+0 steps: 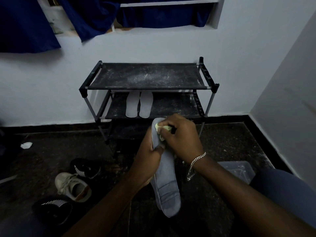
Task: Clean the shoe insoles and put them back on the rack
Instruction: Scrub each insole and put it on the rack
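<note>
Our left hand (147,161) grips the grey insole (166,185) at mid-length, held up in front of the shoe rack (145,76). Our right hand (181,139) clenches a yellow-green cloth (158,127) against its toe end (mostly hidden). Pale insoles (131,104) lie side by side on the rack's middle shelf.

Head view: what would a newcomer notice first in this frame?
The two hands at the centre: the left hand grips a grey insole while the right hand presses a yellow-green cloth against its upper end. Behind them a dusty black shoe rack stands at the wall, with a pale pair of insoles on its middle shelf. Loose shoes lie on the floor to the left.
</note>
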`<state>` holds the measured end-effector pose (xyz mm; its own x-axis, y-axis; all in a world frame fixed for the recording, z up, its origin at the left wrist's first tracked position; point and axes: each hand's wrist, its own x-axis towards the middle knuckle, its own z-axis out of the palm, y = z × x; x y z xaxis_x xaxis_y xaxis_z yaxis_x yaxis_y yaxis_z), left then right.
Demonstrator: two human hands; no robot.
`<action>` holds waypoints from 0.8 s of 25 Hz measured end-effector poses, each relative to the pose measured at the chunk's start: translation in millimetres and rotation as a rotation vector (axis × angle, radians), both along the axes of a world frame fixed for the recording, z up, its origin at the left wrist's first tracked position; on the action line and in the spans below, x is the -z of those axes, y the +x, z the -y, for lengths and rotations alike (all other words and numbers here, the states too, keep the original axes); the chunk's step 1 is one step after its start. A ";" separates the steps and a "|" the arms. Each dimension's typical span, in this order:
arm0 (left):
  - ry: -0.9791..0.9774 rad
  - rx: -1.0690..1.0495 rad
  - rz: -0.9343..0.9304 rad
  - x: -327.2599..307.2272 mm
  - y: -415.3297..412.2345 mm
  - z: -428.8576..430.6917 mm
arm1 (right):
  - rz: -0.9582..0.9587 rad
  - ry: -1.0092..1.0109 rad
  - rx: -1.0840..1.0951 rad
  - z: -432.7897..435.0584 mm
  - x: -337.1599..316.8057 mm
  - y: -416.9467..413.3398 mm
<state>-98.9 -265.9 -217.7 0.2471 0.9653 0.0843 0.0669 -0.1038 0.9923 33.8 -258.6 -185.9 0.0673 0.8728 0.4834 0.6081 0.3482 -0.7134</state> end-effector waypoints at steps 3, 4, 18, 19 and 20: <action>-0.010 -0.014 -0.012 3.6 -1.7 1.5 | -0.053 -0.008 0.107 -9.5 -2.4 11.4; -0.004 -0.017 -0.013 3.3 -2.2 2.0 | -0.052 -0.003 0.112 -9.2 -2.4 11.0; 0.006 0.009 0.021 -1.2 0.2 2.9 | -0.009 -0.002 -0.010 0.4 3.9 -2.1; -0.006 0.006 0.014 -1.4 -0.3 4.0 | -0.033 -0.011 0.031 -3.8 2.8 2.7; -0.021 0.005 0.015 -1.4 -0.6 4.7 | -0.057 -0.017 0.083 -8.4 1.6 8.4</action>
<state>-99.5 -270.7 -216.4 0.2511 0.9656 0.0674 0.0519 -0.0830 0.9952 42.1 -250.3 -187.5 0.1666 0.8712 0.4618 0.5930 0.2857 -0.7529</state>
